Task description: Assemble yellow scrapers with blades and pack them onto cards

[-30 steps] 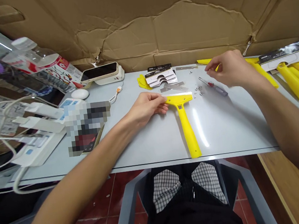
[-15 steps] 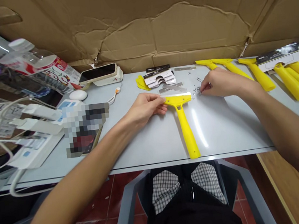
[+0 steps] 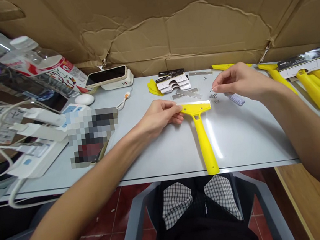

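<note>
The left hand [image 3: 163, 113] grips one end of a yellow scraper [image 3: 204, 138], whose handle reaches the near edge of the tabletop [image 3: 158, 155]. The right hand [image 3: 239, 80], fingertips drawn together, is at some screws [image 3: 213, 96]; whether it holds one is unclear. A screwdriver [image 3: 235, 99] lies partly hidden behind it.
</note>
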Motion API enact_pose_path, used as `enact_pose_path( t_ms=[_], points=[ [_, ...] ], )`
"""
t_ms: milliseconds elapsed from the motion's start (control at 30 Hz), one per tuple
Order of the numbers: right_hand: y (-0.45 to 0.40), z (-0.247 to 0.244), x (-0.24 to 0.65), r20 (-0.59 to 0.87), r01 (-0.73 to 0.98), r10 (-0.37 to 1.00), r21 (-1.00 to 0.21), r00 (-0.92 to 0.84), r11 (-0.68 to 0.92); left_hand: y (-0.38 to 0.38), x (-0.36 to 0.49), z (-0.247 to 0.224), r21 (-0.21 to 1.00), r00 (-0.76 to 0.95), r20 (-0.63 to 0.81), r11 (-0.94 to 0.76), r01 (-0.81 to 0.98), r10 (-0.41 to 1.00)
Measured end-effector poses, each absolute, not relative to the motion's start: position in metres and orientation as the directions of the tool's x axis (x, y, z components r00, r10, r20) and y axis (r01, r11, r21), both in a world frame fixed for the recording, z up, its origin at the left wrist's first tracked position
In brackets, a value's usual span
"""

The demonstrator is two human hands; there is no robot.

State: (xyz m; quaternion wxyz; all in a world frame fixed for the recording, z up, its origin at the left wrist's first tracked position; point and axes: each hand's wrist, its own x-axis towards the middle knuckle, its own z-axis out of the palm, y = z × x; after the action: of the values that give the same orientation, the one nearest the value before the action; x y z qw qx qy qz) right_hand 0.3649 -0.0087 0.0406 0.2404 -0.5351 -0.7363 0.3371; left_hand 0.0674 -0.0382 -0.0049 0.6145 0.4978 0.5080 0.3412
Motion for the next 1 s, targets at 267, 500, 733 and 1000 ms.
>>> enact_pose_path(
  t_ms=[267, 500, 733, 1000],
  points=[
    [-0.025, 0.024, 0.326, 0.038, 0.322, 0.954, -0.937, -0.298, 0.138, -0.047, 0.072, 0.005, 0.961, 0.238, -0.273, 0.253, 0.112, 0.932],
    [-0.034, 0.008, 0.309, 0.026, 0.208, 0.953, -0.974, -0.301, 0.093, -0.051, 0.076, 0.010, 0.947, 0.213, -0.313, 0.287, 0.143, 0.925],
    [-0.039, 0.006, 0.305, 0.116, 0.318, 0.943, -0.923, -0.311, 0.218, -0.061, 0.081, 0.010, 0.968, 0.235, -0.244, 0.221, 0.120, 0.941],
    [-0.045, 0.005, 0.301, 0.178, 0.428, 0.924, -0.846, -0.338, 0.319, -0.072, 0.086, 0.007, 0.978, 0.251, -0.203, 0.186, 0.092, 0.946]
  ],
)
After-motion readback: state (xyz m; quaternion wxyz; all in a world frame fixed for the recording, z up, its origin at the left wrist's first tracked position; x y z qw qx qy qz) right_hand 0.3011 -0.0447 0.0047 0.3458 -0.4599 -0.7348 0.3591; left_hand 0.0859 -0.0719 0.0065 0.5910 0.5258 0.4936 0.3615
